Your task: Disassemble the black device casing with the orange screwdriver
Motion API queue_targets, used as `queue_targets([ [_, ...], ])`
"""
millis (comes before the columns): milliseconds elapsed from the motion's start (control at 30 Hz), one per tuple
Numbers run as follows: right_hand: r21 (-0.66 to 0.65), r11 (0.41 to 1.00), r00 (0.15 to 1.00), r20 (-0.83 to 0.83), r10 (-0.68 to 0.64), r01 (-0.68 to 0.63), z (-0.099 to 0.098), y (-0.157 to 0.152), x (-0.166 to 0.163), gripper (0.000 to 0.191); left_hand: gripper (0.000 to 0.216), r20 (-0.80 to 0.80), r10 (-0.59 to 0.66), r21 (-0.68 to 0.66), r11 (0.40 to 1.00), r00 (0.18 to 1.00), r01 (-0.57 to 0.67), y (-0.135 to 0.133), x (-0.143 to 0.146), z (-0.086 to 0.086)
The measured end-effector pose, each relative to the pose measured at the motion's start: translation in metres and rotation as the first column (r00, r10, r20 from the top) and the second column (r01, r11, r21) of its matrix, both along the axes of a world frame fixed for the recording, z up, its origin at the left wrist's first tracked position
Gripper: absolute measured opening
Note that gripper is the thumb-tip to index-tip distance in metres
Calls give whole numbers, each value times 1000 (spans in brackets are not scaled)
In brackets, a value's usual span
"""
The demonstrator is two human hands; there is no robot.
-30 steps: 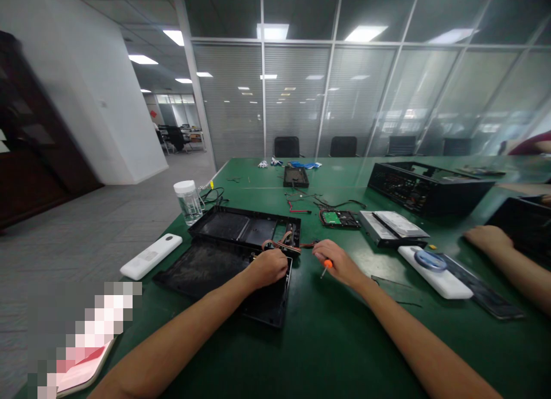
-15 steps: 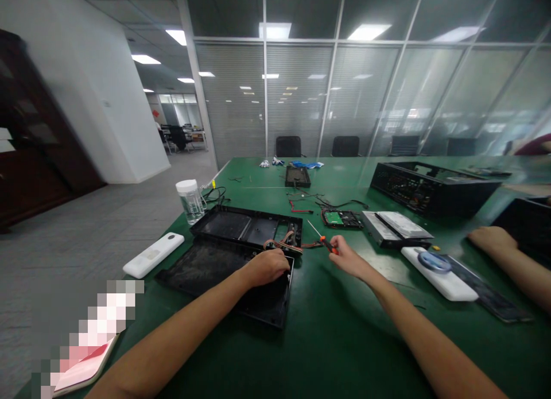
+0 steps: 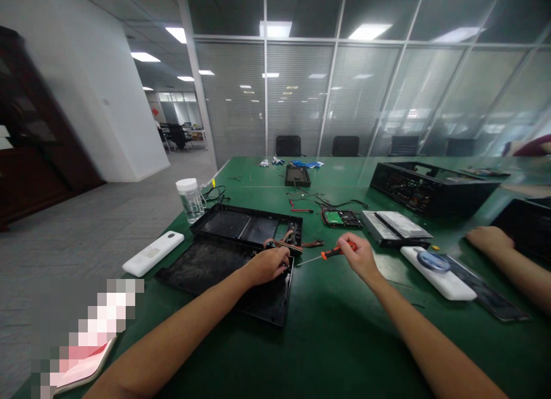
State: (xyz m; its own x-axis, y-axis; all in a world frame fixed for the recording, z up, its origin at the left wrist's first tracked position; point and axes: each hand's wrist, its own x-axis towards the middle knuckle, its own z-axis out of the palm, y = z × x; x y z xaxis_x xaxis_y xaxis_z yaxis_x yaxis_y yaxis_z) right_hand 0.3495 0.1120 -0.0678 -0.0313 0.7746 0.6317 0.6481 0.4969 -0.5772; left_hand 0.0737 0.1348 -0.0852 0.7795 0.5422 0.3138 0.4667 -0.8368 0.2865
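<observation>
My right hand is closed around the handle of an orange-and-black screwdriver. The thin shaft points left, its tip close to the right edge of a flat black panel. Over that panel's right side is my left hand, thumb and fingers pinched together near its upper right corner. What they pinch is too small to make out. Behind the panel lies an open black casing, and a bundle of coloured wires runs out of its right end.
A clear bottle with white lid and a white oblong device stand left. A green circuit board, a metal drive, a black computer case and another white device lie right. Another person's hand rests at far right.
The screwdriver has swung from pointing up and left to nearly level, its tip lower near the panel's edge. My right hand has moved slightly right and up; my left hand has hardly moved.
</observation>
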Motion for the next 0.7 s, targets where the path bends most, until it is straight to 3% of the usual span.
queue_targets([
  [200,-9,1000,984,179,-3,5,-11,-3,-17,21,32,9,-1,-27,1000,1000,1,1,0,0],
  [333,37,999,977,211,-37,30,-13,-5,-23,23,46,-3,9,-35,999,1000,-9,0,1,0],
  [500,67,997,961,273,-48,31,-10,-6,-19,25,47,-17,19,-40,999,1000,-19,-1,1,0],
  [600,94,995,932,358,-50,17,-4,-9,-21,28,45,-14,21,-50,999,1000,-21,-1,1,1],
  [700,86,996,864,500,-51,9,17,-15,-31,30,44,-15,19,-63,998,1000,-20,-2,2,2],
])
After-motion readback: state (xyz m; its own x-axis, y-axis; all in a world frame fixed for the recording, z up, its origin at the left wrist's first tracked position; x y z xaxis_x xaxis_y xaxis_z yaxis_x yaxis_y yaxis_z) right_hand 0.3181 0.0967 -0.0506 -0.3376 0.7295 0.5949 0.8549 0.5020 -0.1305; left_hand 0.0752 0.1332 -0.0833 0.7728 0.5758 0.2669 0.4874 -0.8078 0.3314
